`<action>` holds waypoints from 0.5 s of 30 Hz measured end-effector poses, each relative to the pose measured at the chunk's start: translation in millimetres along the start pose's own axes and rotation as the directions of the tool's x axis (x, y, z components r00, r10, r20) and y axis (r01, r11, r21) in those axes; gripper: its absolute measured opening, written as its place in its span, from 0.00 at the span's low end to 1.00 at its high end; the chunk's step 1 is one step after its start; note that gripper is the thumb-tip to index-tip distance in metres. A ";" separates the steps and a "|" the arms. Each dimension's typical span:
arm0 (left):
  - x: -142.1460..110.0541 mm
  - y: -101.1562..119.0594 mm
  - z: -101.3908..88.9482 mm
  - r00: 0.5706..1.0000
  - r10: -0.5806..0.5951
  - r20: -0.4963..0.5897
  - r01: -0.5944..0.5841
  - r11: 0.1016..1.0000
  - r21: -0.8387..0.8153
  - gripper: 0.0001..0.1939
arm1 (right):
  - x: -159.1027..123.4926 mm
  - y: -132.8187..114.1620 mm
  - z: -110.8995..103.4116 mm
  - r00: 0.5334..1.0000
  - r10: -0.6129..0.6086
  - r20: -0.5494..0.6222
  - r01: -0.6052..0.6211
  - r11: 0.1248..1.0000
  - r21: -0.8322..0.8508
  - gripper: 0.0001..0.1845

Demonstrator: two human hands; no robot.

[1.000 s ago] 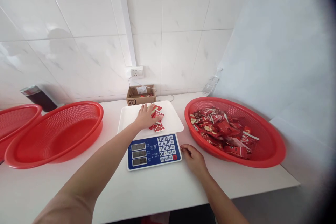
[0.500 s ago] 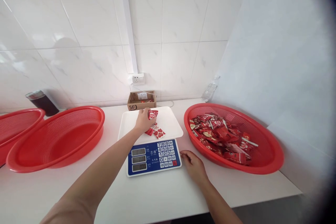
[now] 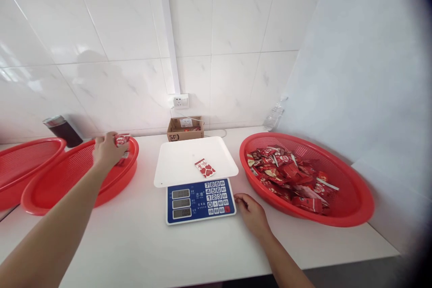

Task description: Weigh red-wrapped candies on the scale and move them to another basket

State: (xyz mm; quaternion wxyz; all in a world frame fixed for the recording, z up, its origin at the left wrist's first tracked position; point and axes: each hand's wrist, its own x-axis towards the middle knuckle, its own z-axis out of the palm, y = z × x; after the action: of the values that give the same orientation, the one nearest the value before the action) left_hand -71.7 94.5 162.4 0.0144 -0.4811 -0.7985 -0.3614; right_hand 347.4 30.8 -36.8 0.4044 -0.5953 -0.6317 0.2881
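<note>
My left hand (image 3: 110, 149) is closed round several red snack packets (image 3: 122, 140), over the far right side of a red plastic basket (image 3: 60, 189). A white weighing scale (image 3: 178, 157) with a blue keypad panel (image 3: 199, 216) stands in the middle. On its pan lies a single red-and-white packet (image 3: 204, 168) with a heart pattern. Curled loosely at the panel's right edge, my right hand (image 3: 251, 213) shows no object in its fingers. To its right, another red basket (image 3: 357, 198) holds a heap of red snack packets (image 3: 286, 173).
A small cardboard box (image 3: 178, 135) sits behind the scale, below a wall socket (image 3: 180, 101). At the back left lies a dark flask (image 3: 65, 132), by a further red basket (image 3: 20, 175). A clear plastic bottle (image 3: 274, 117) leans in the right corner.
My left hand has lifted packets off the scale pan and moved left, over the basket. One packet stays on the pan. My right hand has stayed beside the scale.
</note>
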 end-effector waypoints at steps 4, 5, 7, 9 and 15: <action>-8.3 -12.8 -9.1 0.989 0.089 0.119 -0.119 0.954 0.275 0.28 | 0.5 0.6 0.3 1.000 0.021 0.012 -0.021 1.000 -0.019 0.14; -16.5 -6.6 -2.4 0.975 0.155 0.158 -0.197 0.933 0.302 0.25 | 0.6 0.2 0.1 1.000 0.019 0.014 -0.019 1.000 -0.018 0.14; -39.0 15.5 18.8 0.917 0.307 0.253 -0.365 0.902 0.231 0.18 | 0.4 -1.0 -0.3 1.000 0.012 0.013 -0.011 1.000 -0.016 0.14; -65.4 45.0 44.8 0.729 0.526 0.438 -0.588 0.809 0.009 0.20 | -0.2 -2.4 -0.6 1.000 0.010 0.002 -0.010 1.000 -0.015 0.13; -115.2 113.5 100.6 0.206 0.725 0.657 -0.749 0.549 -0.371 0.29 | -3.6 -4.7 -1.1 0.999 -0.008 -0.052 0.010 0.999 0.035 0.12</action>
State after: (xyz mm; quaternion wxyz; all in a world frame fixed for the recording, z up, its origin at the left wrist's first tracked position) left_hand 111.2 97.9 109.4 -0.1411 -0.9022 -0.4026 -0.0629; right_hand 345.8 26.5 -32.8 0.4323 -0.5926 -0.6184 0.2819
